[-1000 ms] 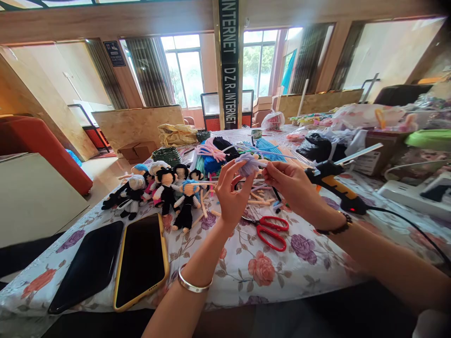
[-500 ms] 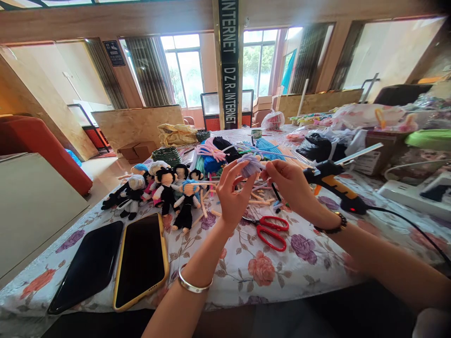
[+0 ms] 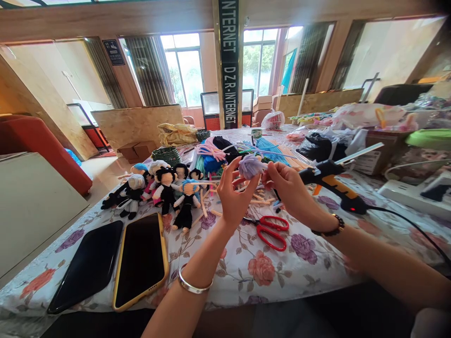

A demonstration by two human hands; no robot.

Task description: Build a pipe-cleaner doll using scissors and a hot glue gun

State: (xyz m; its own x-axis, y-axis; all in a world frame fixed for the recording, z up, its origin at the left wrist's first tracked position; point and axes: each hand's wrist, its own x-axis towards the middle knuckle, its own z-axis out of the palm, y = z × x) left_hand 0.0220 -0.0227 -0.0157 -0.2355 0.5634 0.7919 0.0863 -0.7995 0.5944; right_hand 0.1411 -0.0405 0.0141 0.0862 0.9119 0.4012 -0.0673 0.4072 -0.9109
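Above the table, my left hand pinches a small lilac fuzzy ball of wound pipe cleaner between thumb and fingers. My right hand grips the same ball from its right side, fingertips on a stem end that sticks out. Both hands hover over loose pipe-cleaner pieces on the flowered tablecloth. Red-handled scissors lie just below my right wrist.
Several small dolls lie at the left, with two phones in front of them. A black and orange glue gun lies at the right, its cable trailing right. Coloured pipe-cleaner bundles, bags and boxes fill the far side.
Both hands shifted slightly left and closer together around the lilac ball. The right hand turned its grip on the stem end. Nothing on the table moved.
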